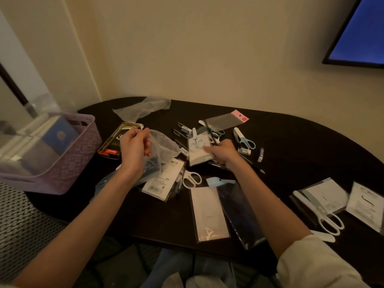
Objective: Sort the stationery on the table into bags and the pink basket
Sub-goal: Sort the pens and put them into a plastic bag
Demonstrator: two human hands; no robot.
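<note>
1. Stationery lies scattered over the dark table (291, 142), and at the far left the pink basket (68, 163) stands on the table edge, with books or boxes upright inside it.
2. Just right of the basket lies a black and gold box (116, 140) with a red label.
3. The left hand (134, 148) is raised over the table, fingers curled and pinching the rim of a clear plastic bag (164, 146) that hangs open beneath it; dark items show through the film, too blurred to name.
4. Below the bag lies a white packet with a barcode (160, 181), and beside that a pair of white scissors (192, 178).
5. The right hand (223, 152) is low over the central pile, fingers curled on a dark pen (211, 133) and touching a small clear packet of scissors (199, 149).
6. Behind it lies an empty sleeve with a pink header (226, 119), and to its right blue-handled scissors (245, 140).
7. Near the right edge, large white scissors (326, 217) lie on flat packets.
</note>
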